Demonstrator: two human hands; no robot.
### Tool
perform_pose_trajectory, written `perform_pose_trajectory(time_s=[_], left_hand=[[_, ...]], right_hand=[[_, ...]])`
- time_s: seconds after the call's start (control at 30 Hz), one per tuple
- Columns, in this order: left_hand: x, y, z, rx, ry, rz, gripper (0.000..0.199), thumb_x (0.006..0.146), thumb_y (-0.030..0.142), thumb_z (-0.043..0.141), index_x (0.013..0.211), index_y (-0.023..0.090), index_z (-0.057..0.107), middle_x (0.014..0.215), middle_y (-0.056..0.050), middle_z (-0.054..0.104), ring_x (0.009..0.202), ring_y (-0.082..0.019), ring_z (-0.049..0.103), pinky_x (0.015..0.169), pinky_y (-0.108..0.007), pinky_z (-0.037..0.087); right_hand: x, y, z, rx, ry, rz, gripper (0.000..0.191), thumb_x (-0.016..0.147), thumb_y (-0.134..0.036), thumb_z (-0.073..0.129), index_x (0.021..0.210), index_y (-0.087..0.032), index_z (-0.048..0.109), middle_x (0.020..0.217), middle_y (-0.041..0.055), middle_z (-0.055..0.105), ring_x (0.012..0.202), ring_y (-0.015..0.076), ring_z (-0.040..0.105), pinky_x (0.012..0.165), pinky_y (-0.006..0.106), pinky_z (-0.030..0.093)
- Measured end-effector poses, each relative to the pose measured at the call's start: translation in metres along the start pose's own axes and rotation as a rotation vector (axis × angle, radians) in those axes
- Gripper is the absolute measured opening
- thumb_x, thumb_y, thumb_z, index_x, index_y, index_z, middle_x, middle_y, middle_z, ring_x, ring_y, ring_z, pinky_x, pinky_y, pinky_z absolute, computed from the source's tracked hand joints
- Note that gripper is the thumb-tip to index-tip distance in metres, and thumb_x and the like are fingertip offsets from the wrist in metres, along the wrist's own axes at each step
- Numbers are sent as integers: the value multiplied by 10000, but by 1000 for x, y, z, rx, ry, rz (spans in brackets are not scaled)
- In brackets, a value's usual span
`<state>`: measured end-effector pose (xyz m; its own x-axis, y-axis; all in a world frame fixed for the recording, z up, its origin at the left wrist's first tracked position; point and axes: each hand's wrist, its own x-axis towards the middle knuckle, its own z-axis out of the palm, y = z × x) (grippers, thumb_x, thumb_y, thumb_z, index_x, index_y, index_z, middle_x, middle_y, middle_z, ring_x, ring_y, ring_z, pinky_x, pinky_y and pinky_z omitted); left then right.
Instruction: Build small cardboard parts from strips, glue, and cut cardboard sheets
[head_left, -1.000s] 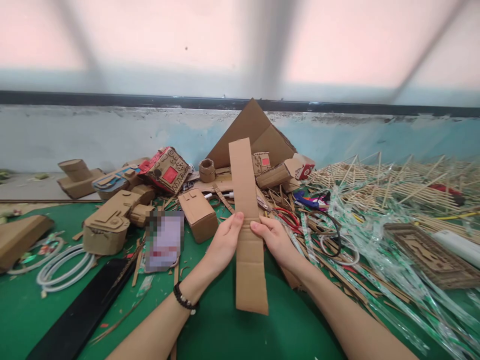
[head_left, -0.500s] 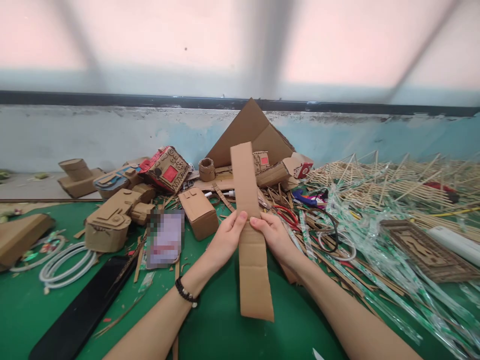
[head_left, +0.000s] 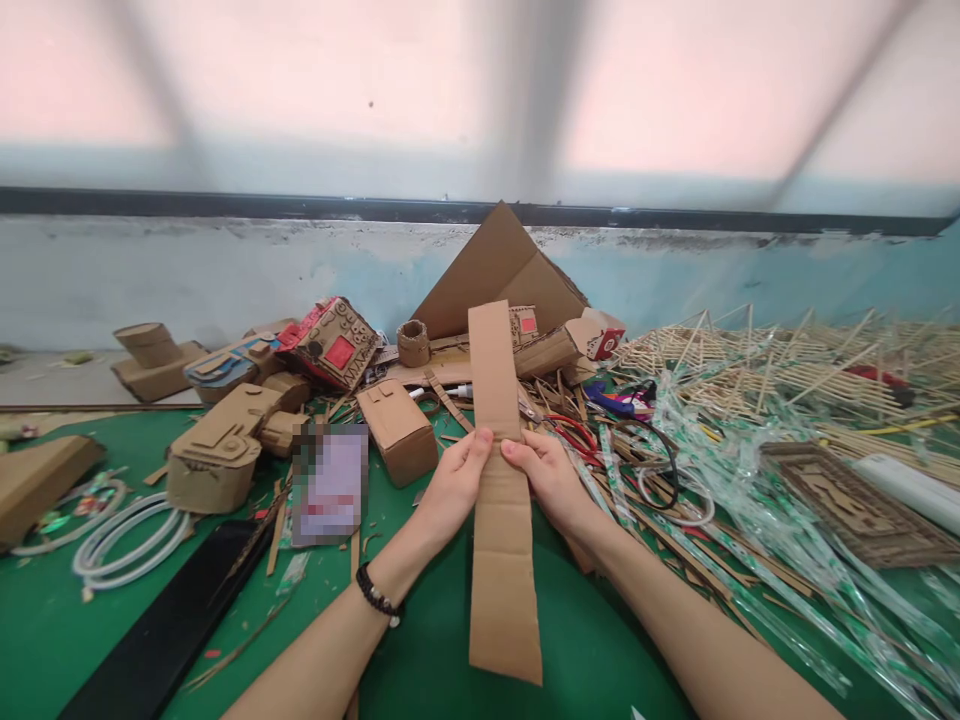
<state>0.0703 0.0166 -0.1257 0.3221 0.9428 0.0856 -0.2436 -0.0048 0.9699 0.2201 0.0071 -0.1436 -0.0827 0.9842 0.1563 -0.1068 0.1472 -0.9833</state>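
Note:
A long cardboard strip (head_left: 501,540) with several cross creases is held lengthwise above the green table, its far end raised. My left hand (head_left: 459,480) pinches its left edge near the middle, thumb on top. On the right edge, at about the same height, my right hand (head_left: 551,475) grips it the same way. The fingertips beneath the strip are hidden. A dark beaded bracelet (head_left: 377,592) circles my left wrist. Left of the hands stands a small cardboard box (head_left: 397,430).
Cardboard camera models (head_left: 217,445) and a coiled white tube (head_left: 127,540) lie left, near a black board (head_left: 169,620). Plastic strips (head_left: 780,560), red-handled scissors (head_left: 574,432) and wooden sticks (head_left: 712,350) spread to the right. A large cardboard sheet (head_left: 480,270) leans on the wall.
The strip has tilted, its near end swinging lower and slightly left while its far end dropped a little. Both hands keep their hold, and the view has shifted slightly.

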Motion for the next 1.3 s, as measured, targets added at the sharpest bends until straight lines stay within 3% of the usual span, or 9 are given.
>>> perform_pose_trajectory(time_s=[0.17,0.33,0.47,0.67,0.83,1.0,1.3], left_hand=[[2,8,-7,6,22,-41,540,810,691,771,859,157,712,810,-53,749,706,-195,670,657,-281,526],[-1,6,0,-34,-15,-39,553,769,700,802,759,166,655,689,-18,680,605,-162,613,580,-263,491],[-2,0,3,-64,-16,-65,610,743,750,790,798,152,683,714,-30,697,620,-166,623,590,-265,511],[4,5,-6,-5,12,-24,577,823,701,751,971,143,741,874,-72,763,796,-214,691,705,-282,545],[3,5,-5,31,-19,9,499,826,650,776,847,160,679,765,-20,691,695,-168,627,619,-245,502],[0,-3,1,27,10,13,563,794,712,766,793,162,646,752,-12,648,681,-151,571,613,-239,480],[1,11,-3,-11,37,-17,423,835,574,805,858,164,703,804,-37,727,739,-187,658,666,-257,517]], right_hand=[[6,2,-8,-62,-146,73,510,883,-687,682,814,-185,623,616,-52,468,515,95,391,457,216,316],[-2,-6,1,-24,-63,13,526,848,-699,706,763,-195,580,617,-42,473,526,97,376,449,220,297],[-8,-8,7,40,-25,19,560,818,-731,699,716,-207,529,589,-47,454,503,95,361,439,224,297],[3,-5,-6,-112,-80,-11,540,895,-690,661,715,-198,528,621,-48,432,549,103,389,469,223,309],[6,-8,-8,-124,-80,-76,523,894,-696,674,841,-176,648,664,-26,511,558,110,407,485,232,355],[1,-4,-2,-34,-41,-80,526,868,-702,696,772,-191,617,612,-33,477,536,111,388,482,242,358],[9,2,-7,-94,-106,-21,498,915,-680,662,837,-190,629,665,-36,505,552,106,434,472,224,348]])
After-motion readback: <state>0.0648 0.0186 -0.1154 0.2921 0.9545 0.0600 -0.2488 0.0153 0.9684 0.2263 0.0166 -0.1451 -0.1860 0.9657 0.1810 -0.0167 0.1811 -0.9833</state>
